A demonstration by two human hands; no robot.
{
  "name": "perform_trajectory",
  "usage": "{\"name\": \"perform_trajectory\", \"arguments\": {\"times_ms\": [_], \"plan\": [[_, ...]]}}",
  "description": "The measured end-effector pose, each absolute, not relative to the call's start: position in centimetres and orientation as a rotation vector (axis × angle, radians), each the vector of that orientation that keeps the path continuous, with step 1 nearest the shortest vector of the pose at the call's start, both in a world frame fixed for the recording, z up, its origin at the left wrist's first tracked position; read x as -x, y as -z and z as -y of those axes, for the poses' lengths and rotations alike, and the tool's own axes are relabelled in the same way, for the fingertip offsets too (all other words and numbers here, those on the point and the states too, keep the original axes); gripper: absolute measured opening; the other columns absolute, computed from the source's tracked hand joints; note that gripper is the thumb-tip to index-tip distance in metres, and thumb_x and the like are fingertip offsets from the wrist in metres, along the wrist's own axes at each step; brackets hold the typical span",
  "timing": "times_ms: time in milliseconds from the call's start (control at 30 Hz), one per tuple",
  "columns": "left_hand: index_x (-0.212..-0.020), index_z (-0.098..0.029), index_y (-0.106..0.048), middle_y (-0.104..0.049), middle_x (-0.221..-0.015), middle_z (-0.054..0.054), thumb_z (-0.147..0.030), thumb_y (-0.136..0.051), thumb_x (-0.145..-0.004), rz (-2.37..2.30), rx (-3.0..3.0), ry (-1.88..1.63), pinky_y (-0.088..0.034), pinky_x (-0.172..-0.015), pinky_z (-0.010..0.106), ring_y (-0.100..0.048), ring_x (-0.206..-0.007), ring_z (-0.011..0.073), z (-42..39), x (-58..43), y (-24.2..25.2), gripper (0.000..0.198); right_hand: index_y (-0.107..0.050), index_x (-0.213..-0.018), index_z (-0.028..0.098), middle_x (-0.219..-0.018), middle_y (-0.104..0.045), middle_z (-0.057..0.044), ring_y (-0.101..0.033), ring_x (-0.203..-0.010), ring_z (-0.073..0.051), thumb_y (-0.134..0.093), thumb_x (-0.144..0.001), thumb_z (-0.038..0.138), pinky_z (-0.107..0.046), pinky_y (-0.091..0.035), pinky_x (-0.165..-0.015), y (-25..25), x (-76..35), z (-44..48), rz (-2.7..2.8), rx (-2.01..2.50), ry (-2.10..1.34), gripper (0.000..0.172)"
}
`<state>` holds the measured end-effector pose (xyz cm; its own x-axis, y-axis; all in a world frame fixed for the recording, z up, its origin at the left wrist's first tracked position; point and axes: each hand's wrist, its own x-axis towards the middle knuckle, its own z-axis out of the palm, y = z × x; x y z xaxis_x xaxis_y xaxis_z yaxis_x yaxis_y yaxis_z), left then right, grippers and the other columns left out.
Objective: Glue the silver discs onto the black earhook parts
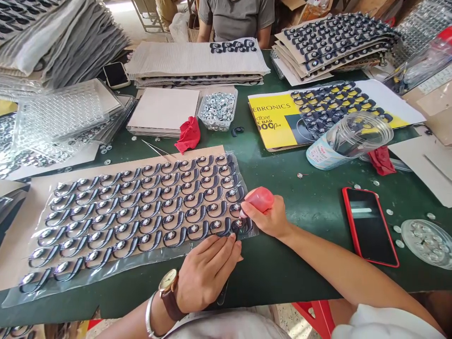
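A small red squeeze bottle is gripped in my right hand. Its pale nozzle points down at the right edge of a plastic-covered sheet. Rows of dark curved pieces with shiny round tops lie across that sheet. My left hand is closed, fingers together, by the sheet's lower right corner. From under it shows the end of a slim dark tool, mostly hidden by the palm. The left fingertips are beside a dark curved piece, just below the nozzle.
Silver tweezers, a red cloth and a tub of metal bits lie beyond the sheet. To the right are a clear jar, a red-cased phone and a round lid. Another person sits opposite.
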<state>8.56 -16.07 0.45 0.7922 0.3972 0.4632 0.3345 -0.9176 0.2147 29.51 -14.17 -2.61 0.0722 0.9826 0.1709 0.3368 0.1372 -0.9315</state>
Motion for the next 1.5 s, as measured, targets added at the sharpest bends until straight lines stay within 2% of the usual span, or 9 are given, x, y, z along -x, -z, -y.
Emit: {"name": "perform_trajectory", "arguments": {"times_ms": [367, 700, 900, 1367, 1500], "plan": [[-0.109, -0.007, -0.064, -0.073, -0.104, 0.011, -0.010, -0.055, -0.092, -0.586, -2.837, -0.775, -0.056, -0.085, 0.033, -0.070, -0.097, 0.0210, 16.1, -8.4, -0.3, 0.020, -0.066, -0.073, 0.021, -0.058, -0.067, -0.001, -0.063, -0.055, -0.016, -0.065, -0.085, 0.044, -0.029, -0.053, -0.058, 2.5, -29.7, 14.1, 1.392, 1.410, -0.800, 0.026], [-0.109, -0.005, -0.064, -0.073, -0.106, 0.013, -0.009, -0.054, -0.092, -0.573, -2.787, -0.771, -0.054, -0.084, 0.035, -0.070, -0.098, 0.0225, 15.9, -8.2, -0.3, 0.021, -0.066, -0.065, 0.020, -0.059, -0.067, -0.001, -0.064, -0.055, -0.015, -0.064, -0.087, 0.044, -0.026, -0.051, -0.057, 2.5, -29.5, 13.9, 1.434, 1.395, -0.788, 0.032], [-0.111, -0.008, -0.064, -0.073, -0.106, 0.009, -0.007, -0.057, -0.089, -0.623, -2.691, -0.785, -0.053, -0.086, 0.035, -0.070, -0.095, 0.0197, 15.7, -8.0, -0.2, 0.024, -0.064, -0.064, 0.020, -0.053, -0.065, 0.000, -0.063, -0.051, -0.014, -0.062, -0.089, 0.040, -0.025, -0.050, -0.057, 2.0, -29.8, 13.9, 1.441, 1.437, -0.741, 0.032], [-0.114, -0.010, -0.063, -0.073, -0.105, 0.009, -0.003, -0.056, -0.084, -0.625, -2.560, -0.750, -0.054, -0.084, 0.035, -0.069, -0.094, 0.0182, 15.1, -7.8, -0.6, 0.032, -0.063, -0.063, 0.020, -0.052, -0.063, 0.000, -0.060, -0.050, -0.013, -0.062, -0.088, 0.040, -0.025, -0.049, -0.055, 1.9, -30.0, 14.0, 1.447, 1.431, -0.777, 0.031], [-0.116, -0.015, -0.063, -0.073, -0.105, 0.008, -0.002, -0.059, -0.084, -0.662, -2.431, -0.772, -0.053, -0.084, 0.033, -0.069, -0.094, 0.0165, 14.6, -7.8, -0.5, 0.035, -0.063, -0.064, 0.020, -0.052, -0.063, 0.000, -0.060, -0.051, -0.013, -0.062, -0.088, 0.039, -0.025, -0.049, -0.056, 2.0, -29.9, 14.1, 1.456, 1.400, -0.838, 0.031]]}}
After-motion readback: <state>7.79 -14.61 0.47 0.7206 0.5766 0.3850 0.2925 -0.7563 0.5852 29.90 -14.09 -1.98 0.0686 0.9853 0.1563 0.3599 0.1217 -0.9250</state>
